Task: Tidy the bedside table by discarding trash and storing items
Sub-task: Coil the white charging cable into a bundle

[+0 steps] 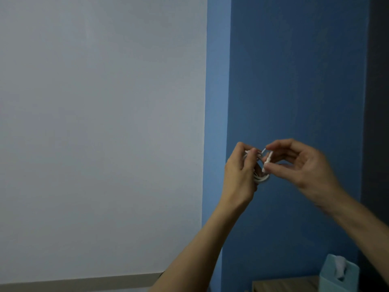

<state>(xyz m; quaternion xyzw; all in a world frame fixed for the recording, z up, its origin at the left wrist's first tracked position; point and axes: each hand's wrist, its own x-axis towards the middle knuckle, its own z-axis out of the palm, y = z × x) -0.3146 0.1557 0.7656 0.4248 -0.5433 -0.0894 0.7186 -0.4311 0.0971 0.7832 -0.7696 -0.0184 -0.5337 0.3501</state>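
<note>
Right hand (305,165), left hand (240,173) round cable (262,178)

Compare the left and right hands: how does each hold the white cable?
The left hand shows its back and curls round the coiled white cable; the right hand only pinches a loose end of it. The left hand looks fairly sharp, the right hand blurred. Both are raised before the blue wall, holding the same cable.
</note>
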